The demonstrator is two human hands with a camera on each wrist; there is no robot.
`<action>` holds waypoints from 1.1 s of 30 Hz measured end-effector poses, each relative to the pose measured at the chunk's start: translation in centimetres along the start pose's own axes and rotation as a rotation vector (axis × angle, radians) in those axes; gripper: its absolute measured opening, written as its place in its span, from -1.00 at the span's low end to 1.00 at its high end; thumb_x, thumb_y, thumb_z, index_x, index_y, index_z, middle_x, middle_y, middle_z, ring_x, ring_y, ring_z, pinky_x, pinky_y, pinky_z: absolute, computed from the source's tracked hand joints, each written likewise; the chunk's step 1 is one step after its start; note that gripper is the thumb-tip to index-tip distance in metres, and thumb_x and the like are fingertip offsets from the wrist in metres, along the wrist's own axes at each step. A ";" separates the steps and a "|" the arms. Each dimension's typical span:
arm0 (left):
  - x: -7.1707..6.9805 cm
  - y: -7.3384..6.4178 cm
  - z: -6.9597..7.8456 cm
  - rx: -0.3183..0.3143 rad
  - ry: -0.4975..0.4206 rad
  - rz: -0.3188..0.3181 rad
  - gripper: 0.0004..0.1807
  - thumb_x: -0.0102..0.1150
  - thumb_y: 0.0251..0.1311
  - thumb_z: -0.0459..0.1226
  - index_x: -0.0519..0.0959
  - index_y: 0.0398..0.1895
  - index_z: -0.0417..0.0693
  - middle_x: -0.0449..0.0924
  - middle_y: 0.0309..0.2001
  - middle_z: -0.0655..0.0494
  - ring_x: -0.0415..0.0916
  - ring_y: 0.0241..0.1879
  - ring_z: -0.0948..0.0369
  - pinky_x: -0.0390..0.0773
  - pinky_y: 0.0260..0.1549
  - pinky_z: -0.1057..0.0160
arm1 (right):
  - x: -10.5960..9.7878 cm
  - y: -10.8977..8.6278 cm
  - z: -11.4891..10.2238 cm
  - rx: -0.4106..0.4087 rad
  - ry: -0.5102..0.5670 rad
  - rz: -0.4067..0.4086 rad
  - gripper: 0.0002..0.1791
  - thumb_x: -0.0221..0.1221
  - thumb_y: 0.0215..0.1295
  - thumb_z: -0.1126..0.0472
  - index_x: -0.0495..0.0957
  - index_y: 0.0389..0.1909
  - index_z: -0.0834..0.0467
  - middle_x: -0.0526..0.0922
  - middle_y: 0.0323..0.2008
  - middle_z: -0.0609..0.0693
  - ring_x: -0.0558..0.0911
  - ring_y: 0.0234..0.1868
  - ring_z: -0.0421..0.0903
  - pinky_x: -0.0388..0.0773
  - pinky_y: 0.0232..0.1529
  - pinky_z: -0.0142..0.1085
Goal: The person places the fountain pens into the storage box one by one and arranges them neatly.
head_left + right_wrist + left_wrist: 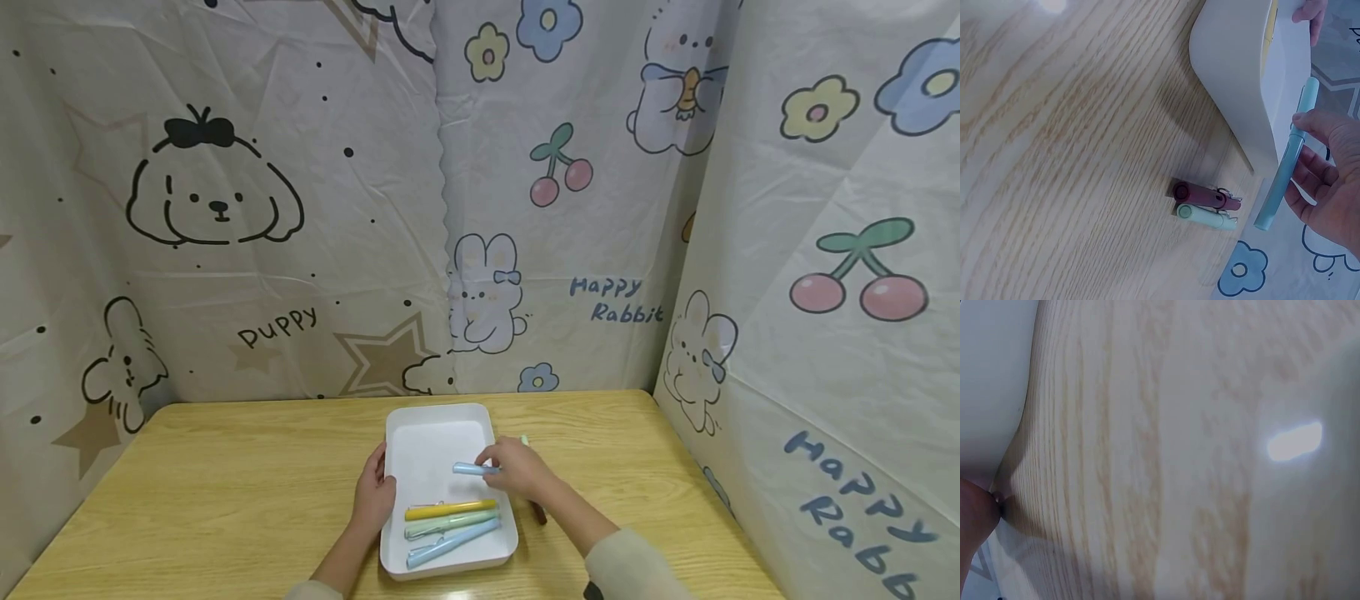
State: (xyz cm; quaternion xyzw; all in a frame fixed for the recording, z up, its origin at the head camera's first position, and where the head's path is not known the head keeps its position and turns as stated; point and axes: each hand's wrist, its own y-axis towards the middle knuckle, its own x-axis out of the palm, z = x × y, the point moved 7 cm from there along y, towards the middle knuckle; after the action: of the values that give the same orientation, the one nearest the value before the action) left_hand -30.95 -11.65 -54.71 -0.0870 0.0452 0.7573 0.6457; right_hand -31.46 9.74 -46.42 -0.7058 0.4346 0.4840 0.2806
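My right hand (521, 471) pinches a light blue pen (1280, 187) between thumb and fingers, over the right side of a white tray (420, 433). In the right wrist view the pen is tilted, beside the tray's wall. My left hand (372, 493) grips the tray's left rim, its thumb at the edge. Inside the tray's near half lie a yellow pen (450, 509), a light green pen (450, 523) and another light blue pen (453, 543), roughly side by side. The left wrist view catches only a bit of that hand by the tray wall.
Right of the tray, a dark red pen (1200, 195) and a pale green pen (1204, 216) lie together on the wooden table (262, 483), partly behind my right hand in the head view. Printed curtains (375, 292) hang along the table's back and sides.
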 end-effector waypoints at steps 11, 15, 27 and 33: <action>0.0 0.0 0.0 0.007 -0.003 0.000 -0.34 -0.31 0.22 -0.51 -0.04 0.44 -0.21 -0.02 0.44 -0.24 0.01 0.41 -0.15 0.18 0.34 -0.07 | 0.7 0.5 -0.7 0.011 -0.009 -0.039 -0.79 0.26 0.11 0.18 0.68 -0.19 0.04 0.46 -0.43 -0.15 0.37 -0.41 -0.26 0.35 -0.43 -0.49; 0.0 -0.1 0.1 0.008 -0.002 0.000 -0.34 -0.31 0.22 -0.51 -0.03 0.44 -0.21 -0.02 0.44 -0.24 0.01 0.41 -0.15 0.18 0.34 -0.08 | 0.8 0.6 -1.1 -0.013 -0.035 -0.032 -0.79 0.26 0.10 0.17 0.68 -0.20 0.03 0.46 -0.45 -0.16 0.36 -0.43 -0.27 0.35 -0.45 -0.50; 0.0 -0.2 0.2 0.011 -0.007 -0.004 -0.34 -0.30 0.22 -0.50 -0.04 0.44 -0.22 -0.01 0.44 -0.26 0.03 0.40 -0.16 0.19 0.33 -0.09 | 1.1 0.7 -2.2 -0.032 -0.071 -0.046 -0.79 0.26 0.11 0.16 0.68 -0.19 0.01 0.46 -0.46 -0.18 0.35 -0.45 -0.30 0.33 -0.47 -0.53; 0.0 0.1 -0.1 0.003 -0.005 -0.001 -0.34 -0.30 0.22 -0.49 -0.03 0.44 -0.19 -0.01 0.44 -0.23 0.03 0.40 -0.14 0.19 0.33 -0.08 | 1.2 0.8 -2.6 -0.040 -0.072 -0.059 -0.79 0.26 0.12 0.16 0.68 -0.19 0.01 0.48 -0.44 -0.18 0.37 -0.44 -0.30 0.34 -0.44 -0.52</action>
State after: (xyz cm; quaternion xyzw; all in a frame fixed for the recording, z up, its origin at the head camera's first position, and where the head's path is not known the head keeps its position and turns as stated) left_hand -31.07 -11.67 -54.85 -0.0842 0.0446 0.7569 0.6465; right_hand -30.87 6.81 -46.55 -0.7059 0.3935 0.5090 0.2962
